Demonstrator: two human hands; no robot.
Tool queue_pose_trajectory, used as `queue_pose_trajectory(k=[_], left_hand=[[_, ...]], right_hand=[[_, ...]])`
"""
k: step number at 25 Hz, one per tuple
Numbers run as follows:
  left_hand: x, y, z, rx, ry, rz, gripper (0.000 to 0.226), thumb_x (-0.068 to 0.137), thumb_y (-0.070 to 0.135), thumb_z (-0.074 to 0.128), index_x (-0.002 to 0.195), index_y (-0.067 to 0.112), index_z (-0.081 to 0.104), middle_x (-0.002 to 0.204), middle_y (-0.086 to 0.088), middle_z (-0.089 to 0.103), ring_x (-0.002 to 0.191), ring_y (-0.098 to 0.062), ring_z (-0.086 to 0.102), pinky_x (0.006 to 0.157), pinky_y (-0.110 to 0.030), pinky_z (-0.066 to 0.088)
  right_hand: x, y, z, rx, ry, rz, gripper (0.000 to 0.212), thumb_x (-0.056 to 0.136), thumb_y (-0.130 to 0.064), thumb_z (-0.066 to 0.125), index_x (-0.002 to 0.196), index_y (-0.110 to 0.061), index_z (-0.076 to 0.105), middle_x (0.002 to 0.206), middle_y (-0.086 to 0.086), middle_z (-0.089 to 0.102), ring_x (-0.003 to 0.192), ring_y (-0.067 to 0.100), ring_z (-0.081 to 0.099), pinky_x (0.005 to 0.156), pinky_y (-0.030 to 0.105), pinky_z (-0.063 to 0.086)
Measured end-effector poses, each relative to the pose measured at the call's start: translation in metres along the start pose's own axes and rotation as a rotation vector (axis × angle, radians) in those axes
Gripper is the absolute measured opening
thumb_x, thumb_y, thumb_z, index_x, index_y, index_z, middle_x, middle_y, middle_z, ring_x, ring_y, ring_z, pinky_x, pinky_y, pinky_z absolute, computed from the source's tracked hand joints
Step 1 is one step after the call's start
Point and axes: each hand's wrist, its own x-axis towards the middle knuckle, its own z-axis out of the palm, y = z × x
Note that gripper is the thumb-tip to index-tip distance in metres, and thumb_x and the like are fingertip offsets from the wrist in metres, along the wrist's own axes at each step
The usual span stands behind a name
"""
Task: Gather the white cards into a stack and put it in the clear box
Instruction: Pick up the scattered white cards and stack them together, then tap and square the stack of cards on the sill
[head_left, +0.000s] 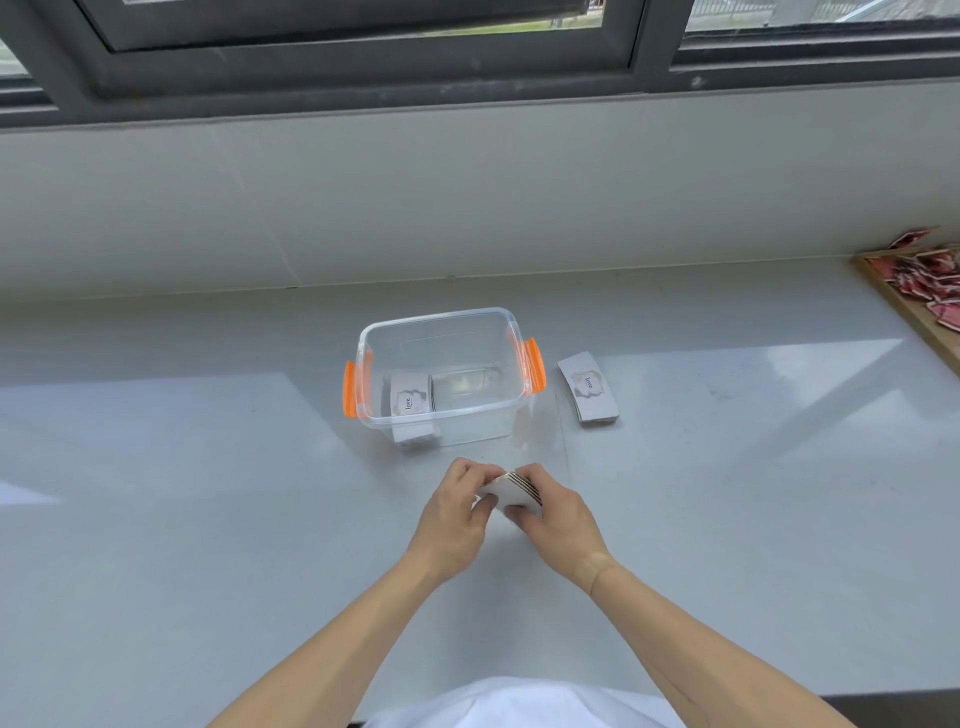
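White cards are split three ways on my feed right now. I've got one bunch of cards (511, 493) pinched between both hands out in front of me, low over the grey countertop (208, 467), just on my side of the clear box (441, 374). My left hand (457, 512) is curled round the left side of the bunch with the thumb pressing its near edge, and my right hand (553, 514) is closed over the right side, fingers wrapped across the top edge. The bunch is tilted, so I can see the card edges fanned a bit, not squared up.

The box sits open, no lid on it, orange latches (350, 389) hanging at both ends. Inside, against its left end, there's a second stack (410, 402) of the same cards lying flat, top one printed with "love" in a little frame. The rest of the box floor is bare.

To the right of the box, apart from it, a third stack (589, 389) lies flat on the counter, same print facing up.

Far right edge there's a wooden tray (904, 306) with a heap of red-and-white packets (930, 283) in it. Dark window frame (363, 67) runs along the back.
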Motion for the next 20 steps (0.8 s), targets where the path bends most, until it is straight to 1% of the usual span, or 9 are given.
queue_pose_trajectory(k=[2, 4, 6, 8, 10, 12, 16, 18, 20], left_hand=[[-0.004, 0.005, -0.002, 0.132, 0.033, 0.14, 0.039, 0.088, -0.002, 0.054, 0.119, 0.022, 0.059, 0.107, 0.002, 0.05, 0.087, -0.009, 0.056, 0.072, -0.025, 0.05], [-0.009, 0.007, 0.0, 0.272, 0.065, 0.247, 0.051, 0.084, -0.004, 0.056, 0.125, 0.025, 0.053, 0.11, -0.003, 0.053, 0.086, -0.019, 0.057, 0.066, -0.031, 0.052], [-0.014, 0.006, 0.005, 0.424, 0.103, 0.297, 0.06, 0.078, -0.004, 0.06, 0.13, 0.024, 0.049, 0.114, -0.004, 0.057, 0.091, -0.024, 0.06, 0.072, -0.034, 0.054], [-0.023, 0.002, 0.011, 0.557, 0.074, 0.323, 0.069, 0.076, 0.002, 0.064, 0.139, 0.018, 0.042, 0.128, -0.002, 0.057, 0.112, -0.022, 0.058, 0.088, -0.034, 0.053], [-0.027, 0.0, 0.014, 0.595, 0.019, 0.296, 0.076, 0.076, 0.008, 0.065, 0.145, 0.015, 0.033, 0.141, 0.0, 0.05, 0.127, -0.019, 0.05, 0.098, -0.032, 0.048], [-0.024, 0.0, 0.013, 0.575, -0.005, 0.266, 0.076, 0.077, 0.013, 0.064, 0.146, 0.018, 0.03, 0.143, 0.003, 0.047, 0.13, -0.017, 0.045, 0.099, -0.032, 0.047], [-0.008, 0.006, 0.007, 0.453, -0.058, 0.155, 0.068, 0.087, 0.019, 0.056, 0.146, 0.03, 0.024, 0.143, 0.007, 0.038, 0.124, -0.016, 0.045, 0.094, -0.036, 0.049], [0.004, 0.01, 0.008, 0.268, -0.126, -0.008, 0.072, 0.087, 0.024, 0.056, 0.147, 0.038, 0.018, 0.141, 0.011, 0.033, 0.117, -0.012, 0.049, 0.088, -0.036, 0.052], [0.019, 0.02, 0.012, -0.026, -0.237, -0.199, 0.077, 0.084, 0.025, 0.06, 0.145, 0.044, 0.017, 0.131, 0.012, 0.042, 0.104, -0.009, 0.058, 0.085, -0.03, 0.053]], right_hand=[[0.0, -0.003, 0.004, 0.06, 0.011, -0.003, 0.022, 0.088, -0.019, 0.062, 0.099, -0.034, 0.05, 0.078, -0.016, 0.065, 0.073, 0.007, 0.059, 0.063, 0.023, 0.046], [-0.001, -0.004, 0.008, 0.106, 0.03, -0.003, 0.025, 0.089, -0.016, 0.062, 0.099, -0.034, 0.048, 0.078, -0.018, 0.067, 0.074, 0.002, 0.061, 0.06, 0.014, 0.045], [-0.005, -0.002, 0.012, 0.131, 0.033, 0.011, 0.026, 0.09, -0.013, 0.06, 0.101, -0.034, 0.048, 0.083, -0.016, 0.07, 0.078, 0.002, 0.063, 0.063, 0.013, 0.046], [-0.01, 0.003, 0.016, 0.133, 0.021, 0.038, 0.027, 0.091, -0.015, 0.059, 0.106, -0.034, 0.048, 0.087, -0.014, 0.071, 0.08, 0.005, 0.064, 0.071, 0.022, 0.051], [-0.012, 0.006, 0.018, 0.118, 0.014, 0.058, 0.026, 0.093, -0.019, 0.059, 0.112, -0.032, 0.047, 0.091, -0.009, 0.071, 0.084, 0.014, 0.066, 0.077, 0.035, 0.053], [-0.011, 0.008, 0.019, 0.109, 0.005, 0.063, 0.027, 0.093, -0.02, 0.058, 0.114, -0.031, 0.046, 0.093, -0.006, 0.072, 0.086, 0.02, 0.065, 0.078, 0.04, 0.053], [-0.003, 0.008, 0.006, 0.157, -0.014, 0.116, 0.021, 0.089, -0.023, 0.061, 0.106, -0.029, 0.05, 0.088, -0.004, 0.069, 0.083, 0.021, 0.063, 0.075, 0.039, 0.051], [0.005, 0.01, -0.008, 0.178, -0.001, 0.164, 0.024, 0.088, -0.027, 0.064, 0.108, -0.026, 0.05, 0.093, -0.003, 0.068, 0.086, 0.021, 0.062, 0.076, 0.038, 0.051], [0.015, 0.015, -0.027, 0.163, -0.01, 0.193, 0.034, 0.088, -0.027, 0.064, 0.115, -0.023, 0.044, 0.102, -0.002, 0.065, 0.093, 0.022, 0.061, 0.075, 0.036, 0.049]])
